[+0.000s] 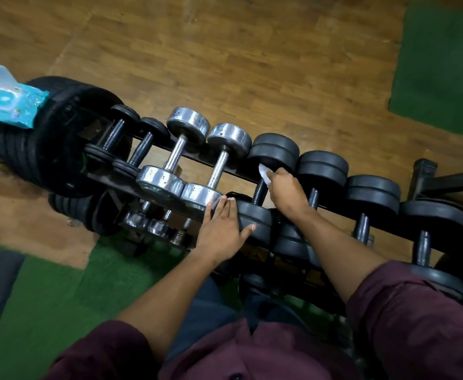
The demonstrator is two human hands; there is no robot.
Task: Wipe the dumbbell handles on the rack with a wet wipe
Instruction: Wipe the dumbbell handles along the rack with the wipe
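Head view. Right hand point(286, 187) curled around wet wipe point(264, 174), wrapping it onto the upper part of the handle point(260, 191) of a black dumbbell point(266, 185) seated across the top tier of the rack point(197, 157). Left hand point(222, 229) spread flat, fingers straight, pressing on the near head of that dumbbell beside a chrome dumbbell point(212, 165). Further black dumbbells to the right, chrome and small black ones to the left; handles there bare.

Handling, judged: wipe thin, limp, damp, easily bunched, best wrapped round the bar and slid along it. Dumbbell heavy and rigid, liable to roll in its cradle, hence steadying at the head. Knurled chrome bars likely to snag the wipe.

Writing: blue wipe pack point(8, 102), flap open, resting on stacked plates at far left; print too blurred to read. No legible markings on weights.
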